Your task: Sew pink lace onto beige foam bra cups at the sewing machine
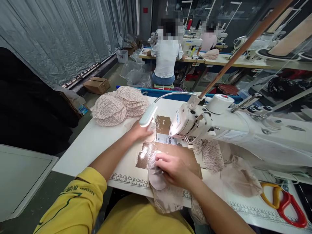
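Observation:
My left hand (139,130) reaches across the table, partly hidden behind the lamp head. Its thumb and fingers grip the edge of a pale pink bra cup (151,136) beside the sewing machine's bed. My right hand (172,167) is closed in a pinch around a small dark metal tool (158,170), whose kind is mostly hidden. Under that tool lies another padded bra cup (157,182) near the table's front edge, with pink lace (168,199) hanging off it. The white sewing machine (187,120) stands just right of my left hand.
Stacked lace cups (109,109) lie at the back left. A lamp (148,115) hangs over the work. More lace (213,156) lies right of the needle, and red-and-yellow scissors (284,203) at the right. A person (167,58) sits at another table ahead.

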The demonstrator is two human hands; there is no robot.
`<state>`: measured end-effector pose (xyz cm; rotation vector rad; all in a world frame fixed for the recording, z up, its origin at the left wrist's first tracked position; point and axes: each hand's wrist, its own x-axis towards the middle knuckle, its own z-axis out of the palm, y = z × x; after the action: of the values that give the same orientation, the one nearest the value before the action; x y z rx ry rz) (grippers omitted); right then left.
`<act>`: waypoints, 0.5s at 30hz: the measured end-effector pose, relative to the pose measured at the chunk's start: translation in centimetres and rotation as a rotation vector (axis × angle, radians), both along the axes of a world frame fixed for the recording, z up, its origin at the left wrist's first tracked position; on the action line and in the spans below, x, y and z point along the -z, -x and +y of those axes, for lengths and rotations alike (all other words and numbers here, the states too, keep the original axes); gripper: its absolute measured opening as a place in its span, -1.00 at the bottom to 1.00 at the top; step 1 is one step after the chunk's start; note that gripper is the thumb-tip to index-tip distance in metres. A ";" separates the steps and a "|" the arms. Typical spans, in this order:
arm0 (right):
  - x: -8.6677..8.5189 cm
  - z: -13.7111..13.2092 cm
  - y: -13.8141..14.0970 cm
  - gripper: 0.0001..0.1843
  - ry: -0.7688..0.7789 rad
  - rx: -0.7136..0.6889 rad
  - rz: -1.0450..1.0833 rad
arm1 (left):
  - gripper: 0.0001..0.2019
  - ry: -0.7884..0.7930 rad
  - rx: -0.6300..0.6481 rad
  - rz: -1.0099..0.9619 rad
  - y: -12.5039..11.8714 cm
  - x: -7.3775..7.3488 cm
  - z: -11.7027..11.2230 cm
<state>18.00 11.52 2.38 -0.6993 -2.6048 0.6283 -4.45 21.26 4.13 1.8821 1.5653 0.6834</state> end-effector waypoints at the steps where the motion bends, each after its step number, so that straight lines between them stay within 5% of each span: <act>1: 0.1 0.0 0.1 -0.80 -0.011 -0.039 -0.062 | -0.48 0.055 -0.004 -0.019 0.2 0.5 0.6; 7: -0.1 1.4 -2.9 -0.77 0.159 0.188 -0.201 | -0.76 0.240 0.098 -0.169 1.7 2.2 -0.7; 12: -0.4 2.4 -3.5 -0.84 0.394 0.440 0.021 | -0.71 0.328 0.182 -0.381 2.2 1.7 -2.3; 15: -0.2 3.0 -1.8 -0.69 0.521 0.571 0.132 | -0.70 0.382 0.208 -0.511 1.4 1.7 -2.6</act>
<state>19.81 14.48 2.55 -1.4291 -1.9722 1.1150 -5.87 18.66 2.42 1.4189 1.0673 0.6518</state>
